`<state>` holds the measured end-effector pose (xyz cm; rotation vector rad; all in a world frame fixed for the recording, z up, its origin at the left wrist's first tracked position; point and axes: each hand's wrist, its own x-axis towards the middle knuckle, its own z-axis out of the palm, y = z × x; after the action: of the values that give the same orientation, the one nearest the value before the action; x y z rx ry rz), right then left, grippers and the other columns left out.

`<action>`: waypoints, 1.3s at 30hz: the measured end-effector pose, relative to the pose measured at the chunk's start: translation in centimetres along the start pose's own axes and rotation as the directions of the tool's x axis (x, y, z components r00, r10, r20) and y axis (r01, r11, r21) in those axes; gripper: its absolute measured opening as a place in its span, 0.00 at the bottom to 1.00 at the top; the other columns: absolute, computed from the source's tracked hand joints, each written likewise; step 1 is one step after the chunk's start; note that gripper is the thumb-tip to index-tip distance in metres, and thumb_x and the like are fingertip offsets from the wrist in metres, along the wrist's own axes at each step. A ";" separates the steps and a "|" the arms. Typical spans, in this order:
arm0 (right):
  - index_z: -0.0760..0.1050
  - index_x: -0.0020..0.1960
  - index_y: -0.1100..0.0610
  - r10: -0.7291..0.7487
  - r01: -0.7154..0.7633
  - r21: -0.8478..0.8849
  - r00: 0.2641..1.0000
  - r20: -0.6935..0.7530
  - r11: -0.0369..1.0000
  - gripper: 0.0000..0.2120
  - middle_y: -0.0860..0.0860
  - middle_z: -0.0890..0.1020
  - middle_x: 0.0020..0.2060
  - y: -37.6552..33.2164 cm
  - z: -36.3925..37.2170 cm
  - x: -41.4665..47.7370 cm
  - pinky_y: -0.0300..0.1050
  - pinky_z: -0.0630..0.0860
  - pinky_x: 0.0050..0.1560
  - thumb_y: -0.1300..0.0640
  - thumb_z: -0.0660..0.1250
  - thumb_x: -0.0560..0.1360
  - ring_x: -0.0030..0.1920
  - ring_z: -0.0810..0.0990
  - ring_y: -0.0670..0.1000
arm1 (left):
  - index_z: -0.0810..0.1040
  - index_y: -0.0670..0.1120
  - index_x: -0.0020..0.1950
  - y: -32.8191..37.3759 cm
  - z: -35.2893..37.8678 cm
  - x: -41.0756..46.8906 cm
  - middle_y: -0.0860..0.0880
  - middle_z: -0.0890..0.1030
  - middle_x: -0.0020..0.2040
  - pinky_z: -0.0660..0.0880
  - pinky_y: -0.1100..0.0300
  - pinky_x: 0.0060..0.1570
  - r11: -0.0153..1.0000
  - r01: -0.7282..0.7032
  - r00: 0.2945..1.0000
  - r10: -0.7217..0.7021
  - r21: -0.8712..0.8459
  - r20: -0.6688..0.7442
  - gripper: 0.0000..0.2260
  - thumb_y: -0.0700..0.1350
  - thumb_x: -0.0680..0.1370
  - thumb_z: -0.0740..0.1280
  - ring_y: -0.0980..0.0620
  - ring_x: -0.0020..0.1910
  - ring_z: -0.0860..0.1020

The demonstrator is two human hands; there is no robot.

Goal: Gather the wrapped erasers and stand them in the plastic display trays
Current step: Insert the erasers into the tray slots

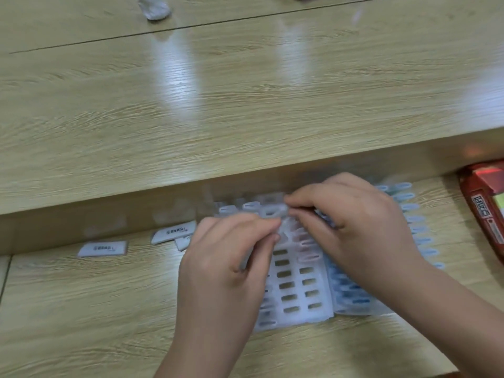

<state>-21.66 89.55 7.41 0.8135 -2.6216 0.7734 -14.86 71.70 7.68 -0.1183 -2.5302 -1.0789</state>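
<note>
Working at the far end of the white tray (pixel 297 290), we have both hands bunched together. The left hand (pixel 226 257) and the right hand (pixel 351 222) meet fingertip to fingertip, fingers curled, pinching a small pale piece (pixel 272 212) just over the tray's far slots. Blur stops us saying whether that piece is a wrapped eraser or part of a tray; we judge it to be an eraser being seated upright. The tray's near slots look unfilled to us. A blue tray (pixel 351 298) lies against its right side, and the loose wrapped erasers (pixel 103 248) lie flat to its left. Next, we reckon, one hand must let go, reach left of the tray for a loose eraser, turn it on end and match it to an open slot.
</note>
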 end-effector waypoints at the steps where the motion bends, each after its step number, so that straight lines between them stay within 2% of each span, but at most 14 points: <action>1: 0.83 0.51 0.52 0.000 0.000 0.022 1.000 0.000 1.000 0.06 0.43 0.84 0.42 -0.2 -0.4 -0.4 0.48 0.78 0.38 0.52 0.69 0.76 0.45 0.81 0.49 | 0.86 0.50 0.51 0.2 -0.3 -0.4 0.58 0.83 0.48 0.74 0.61 0.41 1.000 -0.009 1.000 0.010 -0.009 0.018 0.06 0.44 0.75 0.73 0.54 0.46 0.78; 5: 0.83 0.50 0.51 -0.007 0.007 0.014 1.000 0.017 1.000 0.07 0.43 0.84 0.42 -0.5 -0.8 -1.7 0.49 0.78 0.36 0.51 0.68 0.76 0.44 0.80 0.49 | 0.86 0.50 0.51 0.4 -0.3 -1.9 0.57 0.83 0.48 0.73 0.63 0.45 0.999 -0.039 0.998 0.037 0.033 0.046 0.06 0.43 0.75 0.73 0.51 0.44 0.79; 10: 0.83 0.51 0.51 0.043 -0.045 -0.035 0.996 -0.077 0.998 0.07 0.42 0.84 0.42 0.0 -0.1 -0.2 0.44 0.76 0.40 0.52 0.69 0.76 0.44 0.80 0.49 | 0.86 0.49 0.51 0.1 0.4 -1.6 0.57 0.83 0.48 0.76 0.57 0.41 1.000 -0.004 0.999 0.005 0.023 -0.032 0.05 0.43 0.76 0.72 0.51 0.46 0.78; 13: 0.83 0.50 0.51 0.033 -0.038 -0.053 0.996 -0.084 0.998 0.05 0.42 0.84 0.42 0.0 1.0 0.4 0.42 0.75 0.40 0.53 0.70 0.76 0.44 0.79 0.48 | 0.86 0.48 0.51 -0.2 1.1 -0.8 0.56 0.83 0.49 0.75 0.58 0.44 0.998 0.020 0.998 -0.018 0.053 -0.052 0.04 0.42 0.76 0.73 0.50 0.46 0.78; 15: 0.83 0.49 0.51 0.010 -0.016 -0.075 0.997 -0.074 0.997 0.05 0.43 0.84 0.40 0.1 1.8 0.4 0.48 0.77 0.35 0.53 0.70 0.76 0.44 0.80 0.50 | 0.86 0.48 0.50 -0.5 1.6 -0.6 0.56 0.83 0.49 0.73 0.61 0.45 0.995 0.030 0.998 -0.026 0.091 -0.050 0.04 0.42 0.77 0.73 0.50 0.45 0.78; 17: 0.83 0.49 0.51 -0.022 0.016 -0.097 0.998 -0.065 0.995 0.04 0.43 0.84 0.40 0.2 2.1 0.3 0.49 0.77 0.32 0.54 0.70 0.76 0.42 0.80 0.51 | 0.86 0.48 0.51 -0.6 1.8 -0.3 0.57 0.83 0.48 0.72 0.62 0.44 0.993 0.035 0.999 -0.031 0.114 -0.039 0.05 0.44 0.77 0.71 0.50 0.44 0.78; 22: 0.84 0.50 0.52 -0.034 0.031 -0.076 0.999 -0.037 0.997 0.06 0.43 0.85 0.43 0.7 1.9 0.4 0.50 0.77 0.32 0.55 0.67 0.77 0.42 0.80 0.53 | 0.86 0.48 0.51 -1.1 2.2 0.1 0.57 0.84 0.48 0.71 0.63 0.44 0.993 0.030 0.998 -0.024 0.117 -0.053 0.05 0.42 0.77 0.73 0.50 0.44 0.77; 25: 0.84 0.50 0.51 -0.059 0.059 -0.104 0.998 0.012 0.993 0.08 0.45 0.84 0.44 0.4 2.1 0.8 0.48 0.77 0.32 0.54 0.66 0.76 0.43 0.79 0.54 | 0.86 0.49 0.52 -1.2 2.4 0.6 0.57 0.84 0.48 0.72 0.66 0.46 0.994 0.044 0.998 -0.039 0.104 -0.047 0.06 0.41 0.76 0.74 0.51 0.45 0.78; 27: 0.84 0.50 0.50 -0.059 0.068 -0.155 0.996 0.067 0.985 0.11 0.45 0.83 0.45 0.1 2.2 0.9 0.42 0.72 0.29 0.54 0.63 0.76 0.43 0.78 0.53 | 0.86 0.49 0.52 -1.2 2.4 1.0 0.58 0.84 0.48 0.72 0.66 0.47 0.994 0.044 0.998 -0.040 0.102 -0.040 0.07 0.41 0.75 0.75 0.52 0.46 0.78; 30: 0.84 0.54 0.48 -0.030 0.050 -0.165 0.992 0.122 0.985 0.17 0.45 0.83 0.46 0.0 2.0 0.8 0.38 0.65 0.29 0.54 0.57 0.76 0.43 0.76 0.53 | 0.86 0.49 0.50 -1.4 2.3 1.4 0.58 0.84 0.47 0.74 0.63 0.45 0.997 0.023 0.999 -0.019 0.077 -0.047 0.07 0.40 0.74 0.75 0.53 0.45 0.78; 35: 0.81 0.60 0.50 -0.014 0.028 -0.099 0.991 0.135 0.995 0.23 0.43 0.83 0.51 0.7 1.6 0.5 0.42 0.74 0.35 0.60 0.55 0.72 0.44 0.75 0.52 | 0.82 0.51 0.43 -1.5 2.7 1.8 0.58 0.80 0.35 0.75 0.53 0.32 0.982 0.042 0.999 -0.047 0.183 0.026 0.06 0.42 0.72 0.77 0.53 0.38 0.76; 39: 0.81 0.58 0.51 -0.022 0.041 -0.106 0.984 0.176 0.993 0.21 0.45 0.82 0.52 0.5 1.4 0.2 0.47 0.77 0.34 0.61 0.57 0.71 0.45 0.76 0.53 | 0.82 0.51 0.42 -1.4 2.5 2.2 0.57 0.81 0.39 0.74 0.53 0.32 0.947 -0.051 0.990 0.006 0.318 0.142 0.02 0.46 0.75 0.71 0.51 0.38 0.73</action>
<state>-22.29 89.03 6.10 0.9269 -2.7683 0.5670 -17.97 72.36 5.98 -0.1447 -2.7819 -0.6533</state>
